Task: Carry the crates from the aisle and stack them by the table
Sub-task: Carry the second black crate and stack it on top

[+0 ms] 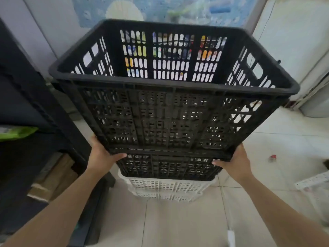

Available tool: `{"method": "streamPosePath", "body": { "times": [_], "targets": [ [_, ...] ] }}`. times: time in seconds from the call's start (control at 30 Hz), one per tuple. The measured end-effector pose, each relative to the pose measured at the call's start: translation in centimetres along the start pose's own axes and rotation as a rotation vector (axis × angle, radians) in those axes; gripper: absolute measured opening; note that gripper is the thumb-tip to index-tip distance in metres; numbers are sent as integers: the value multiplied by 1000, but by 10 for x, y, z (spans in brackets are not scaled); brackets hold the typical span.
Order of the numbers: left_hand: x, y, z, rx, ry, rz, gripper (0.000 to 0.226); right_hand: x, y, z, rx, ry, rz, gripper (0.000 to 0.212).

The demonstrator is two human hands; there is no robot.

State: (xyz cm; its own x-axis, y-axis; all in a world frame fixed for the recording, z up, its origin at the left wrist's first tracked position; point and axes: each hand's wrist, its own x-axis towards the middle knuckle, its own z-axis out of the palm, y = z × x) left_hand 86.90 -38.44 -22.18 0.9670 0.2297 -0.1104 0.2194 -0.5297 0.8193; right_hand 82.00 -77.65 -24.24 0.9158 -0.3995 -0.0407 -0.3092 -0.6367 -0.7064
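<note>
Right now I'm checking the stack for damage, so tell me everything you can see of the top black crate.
The top black crate looks like hard plastic, with slotted walls, a thick rolled rim and handle cutouts in its end walls. It is empty and tipped, open side facing the camera. The left hand and right hand grip its lower corners. It sits over another black crate, itself on a white crate. No cracks show.

1. The floor (178, 220) is laid with pale glossy tiles.
2. A dark shelving unit (26, 104) is set along the left side, with a green packet (17, 132) on it.
3. A blue patterned poster (160, 9) is hung on the far wall.
4. A small red scrap (272, 157) is seen on the tiles at right.
</note>
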Motion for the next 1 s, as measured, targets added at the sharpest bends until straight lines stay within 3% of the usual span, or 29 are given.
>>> {"method": "streamPosePath", "body": {
  "times": [0.2,0.4,0.57,0.67,0.83,1.0],
  "targets": [
    [-2,-3,1,-26,93,71,86,5,5,8,122,31,-43,58],
    [-1,-20,6,-21,143,144,81,4,18,8,204,27,21,62],
    [2,-28,8,-14,172,205,78,1,22,12,243,74,64,41],
    [4,-31,10,-6,164,209,83,-1,20,15,229,85,27,46],
    [7,-32,17,-42,69,212,111,-4,7,16,234,172,-2,72],
    [6,-23,24,-53,172,153,104,-4,5,13,212,194,20,82]
  ]
}}
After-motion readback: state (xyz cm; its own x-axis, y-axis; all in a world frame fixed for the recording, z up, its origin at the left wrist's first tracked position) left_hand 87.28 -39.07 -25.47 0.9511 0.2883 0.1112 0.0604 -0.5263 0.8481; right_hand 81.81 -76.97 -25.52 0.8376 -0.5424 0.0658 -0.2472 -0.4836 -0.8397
